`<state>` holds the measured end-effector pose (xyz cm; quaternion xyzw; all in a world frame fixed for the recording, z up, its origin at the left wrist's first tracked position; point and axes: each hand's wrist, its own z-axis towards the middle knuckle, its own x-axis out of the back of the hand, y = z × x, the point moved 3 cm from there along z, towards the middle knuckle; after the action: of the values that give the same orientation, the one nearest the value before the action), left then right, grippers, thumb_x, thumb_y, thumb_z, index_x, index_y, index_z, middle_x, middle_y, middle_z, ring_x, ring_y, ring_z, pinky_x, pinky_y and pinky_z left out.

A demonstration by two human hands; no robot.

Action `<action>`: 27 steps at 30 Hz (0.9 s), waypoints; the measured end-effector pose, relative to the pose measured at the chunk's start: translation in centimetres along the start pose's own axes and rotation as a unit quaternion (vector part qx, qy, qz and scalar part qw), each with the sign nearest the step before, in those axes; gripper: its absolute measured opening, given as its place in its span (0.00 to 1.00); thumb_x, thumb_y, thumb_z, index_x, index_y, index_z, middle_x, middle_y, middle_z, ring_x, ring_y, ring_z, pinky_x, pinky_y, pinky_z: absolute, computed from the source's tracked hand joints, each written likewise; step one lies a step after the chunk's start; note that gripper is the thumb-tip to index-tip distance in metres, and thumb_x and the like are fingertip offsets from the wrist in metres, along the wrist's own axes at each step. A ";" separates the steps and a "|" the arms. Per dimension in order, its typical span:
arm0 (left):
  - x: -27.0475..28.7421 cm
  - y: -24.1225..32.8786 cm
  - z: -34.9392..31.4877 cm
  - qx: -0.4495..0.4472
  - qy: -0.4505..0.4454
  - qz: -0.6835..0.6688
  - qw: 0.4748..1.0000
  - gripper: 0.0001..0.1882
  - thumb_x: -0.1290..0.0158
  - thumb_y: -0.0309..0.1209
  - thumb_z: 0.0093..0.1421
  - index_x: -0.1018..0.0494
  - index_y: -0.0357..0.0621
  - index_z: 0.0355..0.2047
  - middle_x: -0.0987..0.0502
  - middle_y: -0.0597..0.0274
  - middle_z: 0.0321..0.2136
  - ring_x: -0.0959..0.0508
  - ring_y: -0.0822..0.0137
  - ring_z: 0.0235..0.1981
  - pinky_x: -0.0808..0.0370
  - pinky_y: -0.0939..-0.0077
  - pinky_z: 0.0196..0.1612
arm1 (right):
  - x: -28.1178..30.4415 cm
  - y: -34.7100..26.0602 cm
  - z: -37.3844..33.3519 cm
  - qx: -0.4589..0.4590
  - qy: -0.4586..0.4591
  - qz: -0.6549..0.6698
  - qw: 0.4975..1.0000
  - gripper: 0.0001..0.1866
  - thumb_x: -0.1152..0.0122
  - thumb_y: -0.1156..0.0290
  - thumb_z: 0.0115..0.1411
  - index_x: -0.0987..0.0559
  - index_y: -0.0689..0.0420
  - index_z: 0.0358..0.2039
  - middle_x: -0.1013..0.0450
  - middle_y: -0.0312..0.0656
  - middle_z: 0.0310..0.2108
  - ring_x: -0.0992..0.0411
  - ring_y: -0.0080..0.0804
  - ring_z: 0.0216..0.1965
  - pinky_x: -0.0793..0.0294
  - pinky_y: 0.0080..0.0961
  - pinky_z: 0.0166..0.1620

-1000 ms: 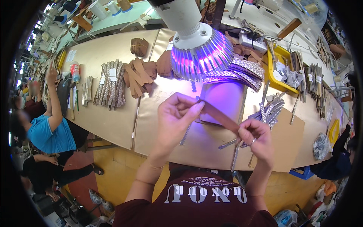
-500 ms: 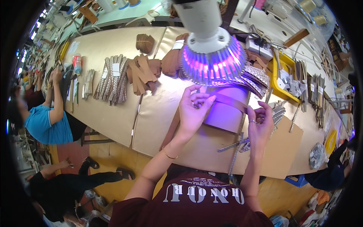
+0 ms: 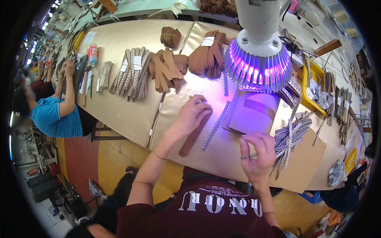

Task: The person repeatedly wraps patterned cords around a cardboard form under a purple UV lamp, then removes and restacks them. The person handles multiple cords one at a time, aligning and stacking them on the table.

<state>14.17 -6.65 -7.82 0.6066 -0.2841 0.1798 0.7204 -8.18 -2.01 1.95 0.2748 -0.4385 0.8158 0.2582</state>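
Note:
My left hand is closed at the far end of a brown leather-like strip, which lies slanted on the table. To its right lies a single grey-and-white braided strip. Under the lamp's purple light, another flat brown strip rests across a smooth board. Near that board's front edge hovers my right hand, fingers loosely bent and thumb a little apart, with nothing visible in it. Beside it lies a loose heap of braided strips.
A lamp with a finned metal head hangs above the board. Bundles of brown strips and braided strips line the table's far side. A yellow tray stands at right. A person in blue sits at left.
Both hands have come away from the brown strip on the board. My left hand has moved left to another brown strip; my right hand has drawn back toward me. The view has shifted.

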 end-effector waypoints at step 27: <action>0.0 0.4 -1.4 -0.060 0.035 0.045 0.997 0.04 0.46 0.25 0.59 0.26 0.40 0.35 0.25 0.56 0.36 0.23 0.52 0.36 0.25 0.63 0.39 | -2.8 -1.5 -2.1 0.040 -0.090 0.013 0.995 0.09 0.31 0.70 0.53 0.22 0.53 0.34 0.26 0.35 0.33 0.28 0.33 0.34 0.34 0.34 0.41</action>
<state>14.19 -5.16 -7.72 0.5425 -0.2958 0.2157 0.7561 -5.65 0.03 -0.06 0.3516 -0.4310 0.8078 0.1953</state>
